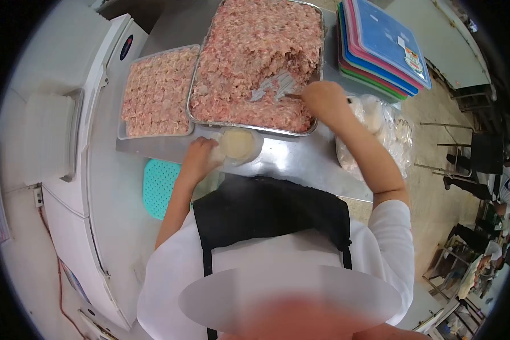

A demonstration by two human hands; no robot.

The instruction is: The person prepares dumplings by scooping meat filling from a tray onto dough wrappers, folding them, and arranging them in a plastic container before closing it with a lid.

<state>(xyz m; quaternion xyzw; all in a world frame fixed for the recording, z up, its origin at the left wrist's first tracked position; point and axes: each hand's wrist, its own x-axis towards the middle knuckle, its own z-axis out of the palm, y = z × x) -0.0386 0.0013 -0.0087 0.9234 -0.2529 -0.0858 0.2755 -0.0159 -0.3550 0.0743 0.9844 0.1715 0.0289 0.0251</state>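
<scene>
Head view: on a metal counter (317, 161), the right hand (326, 105) wraps its fingers closed around the handle of a spatula (284, 85), whose long axis runs roughly sideways, blade leftward in the minced meat (255, 45). The left hand (201, 158) is nearer the round pale wrappers (238, 144), which lie just right of its fingers; whether those are apart or pinching something, I cannot tell
</scene>
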